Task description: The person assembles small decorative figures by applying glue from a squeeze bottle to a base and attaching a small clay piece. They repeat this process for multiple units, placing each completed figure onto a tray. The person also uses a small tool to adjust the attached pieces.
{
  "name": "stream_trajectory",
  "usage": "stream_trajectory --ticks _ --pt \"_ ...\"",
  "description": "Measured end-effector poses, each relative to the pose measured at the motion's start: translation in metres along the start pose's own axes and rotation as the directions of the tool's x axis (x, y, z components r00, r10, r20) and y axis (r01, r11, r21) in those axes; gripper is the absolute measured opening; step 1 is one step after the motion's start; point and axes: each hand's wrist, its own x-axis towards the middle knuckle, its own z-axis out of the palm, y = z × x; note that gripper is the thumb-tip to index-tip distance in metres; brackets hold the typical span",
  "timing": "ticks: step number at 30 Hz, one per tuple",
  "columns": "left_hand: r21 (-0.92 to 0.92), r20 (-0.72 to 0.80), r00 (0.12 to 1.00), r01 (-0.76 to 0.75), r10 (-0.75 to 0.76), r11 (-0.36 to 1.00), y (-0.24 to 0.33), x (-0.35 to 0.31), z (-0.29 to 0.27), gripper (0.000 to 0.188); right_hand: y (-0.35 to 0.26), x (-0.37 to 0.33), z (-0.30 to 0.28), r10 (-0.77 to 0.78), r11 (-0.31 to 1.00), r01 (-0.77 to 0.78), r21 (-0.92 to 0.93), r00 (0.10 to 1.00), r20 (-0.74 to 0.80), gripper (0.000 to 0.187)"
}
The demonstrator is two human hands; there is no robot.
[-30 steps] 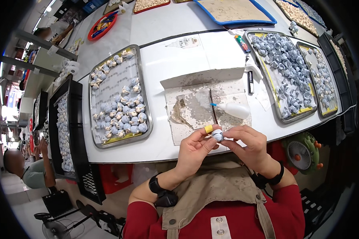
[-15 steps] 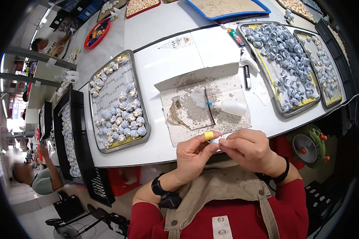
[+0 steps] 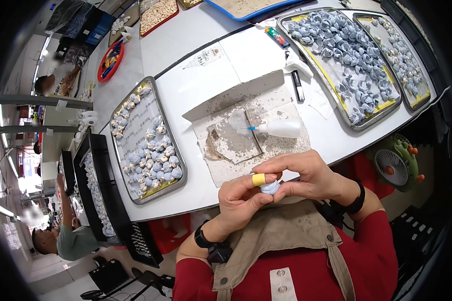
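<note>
Across the far side, a blue-rimmed tray point(image 3: 241, 18), a red-rimmed tray point(image 3: 160, 24) of pale pieces and a red bowl point(image 3: 104, 77) of blue items; a black marker point(image 3: 297, 85) on the white desk point(image 3: 236, 60); lower right, a green fan point(image 3: 392, 167); lower left, a person point(image 3: 78, 243) in grey-green.

Blue-grey piece point(image 3: 270, 187), at tabletop's point(image 3: 178, 93) near edge: partly hidden by left hand point(image 3: 240, 198), right hand point(image 3: 309, 174). Blue-rimmed tray point(image 3: 242, 18), past far edge: cut off at top. Small pieces point(image 3: 401, 59), rightmost tray point(image 3: 422, 104): too small to tell apart.
</note>
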Motion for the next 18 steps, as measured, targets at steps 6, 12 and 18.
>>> stream_trajectory --ticks 6,12,18 --pt "0.048 0.046 0.997 -0.063 0.061 0.997 0.000 0.001 0.001 0.027 0.000 -0.004 -0.002 -0.066 0.997 0.067 0.044 0.998 -0.022 0.042" --pt "0.084 0.071 0.994 0.072 -0.078 0.994 0.012 0.004 0.000 0.025 0.001 -0.006 0.002 0.040 0.996 -0.039 0.084 0.999 -0.011 0.038" --pt "0.810 -0.330 0.939 0.231 0.093 0.539 0.057 0.048 -0.095 0.033 -0.009 0.006 0.002 0.161 0.986 -0.154 0.065 0.978 -0.129 0.049"
